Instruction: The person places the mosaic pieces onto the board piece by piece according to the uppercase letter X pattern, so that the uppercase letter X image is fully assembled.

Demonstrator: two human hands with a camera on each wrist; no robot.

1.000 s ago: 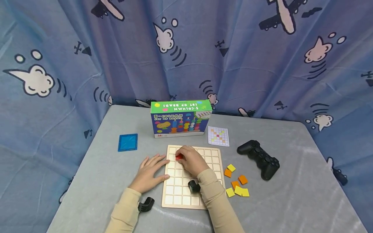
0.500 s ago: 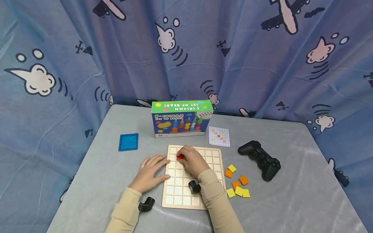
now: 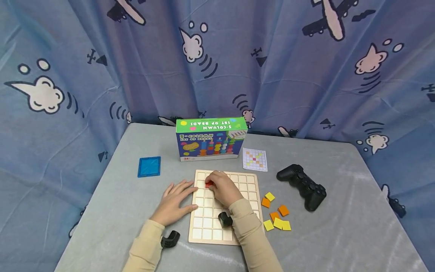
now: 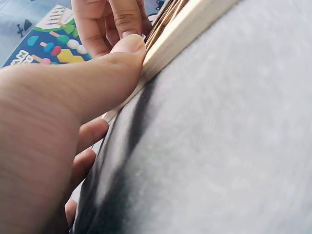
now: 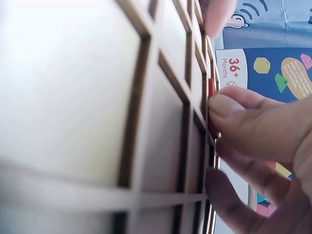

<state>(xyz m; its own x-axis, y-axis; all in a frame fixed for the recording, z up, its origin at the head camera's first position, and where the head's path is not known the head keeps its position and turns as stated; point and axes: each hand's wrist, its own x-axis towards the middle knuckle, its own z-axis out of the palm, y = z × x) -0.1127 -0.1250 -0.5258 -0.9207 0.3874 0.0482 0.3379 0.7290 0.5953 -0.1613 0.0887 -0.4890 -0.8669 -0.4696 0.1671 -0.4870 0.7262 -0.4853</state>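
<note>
From my remote station I report as follows. The right hand (image 3: 224, 187) pinches the red tile (image 3: 208, 185) between thumb and finger at the far left part of the gridded board (image 3: 204, 223); a fingertip hold suits so small a piece in a walled cell, in my judgement. Whether the tile is fully seated I cannot tell, as the fingers cover much of it. The left hand (image 3: 175, 202) holds nothing, its fingers spread, with thumb and forefinger touching the board's left edge, apparently to steady it. Orange tiles (image 3: 283, 210) and yellow tiles (image 3: 286, 225) lie loose just beside the board's right edge, presumably for the right hand's easy reach. The patterned card (image 3: 255, 159) lies flat beyond the board, in plain sight, plausibly for reference. The upright box (image 3: 211, 143) stands behind the board, out of both hands' way.
</note>
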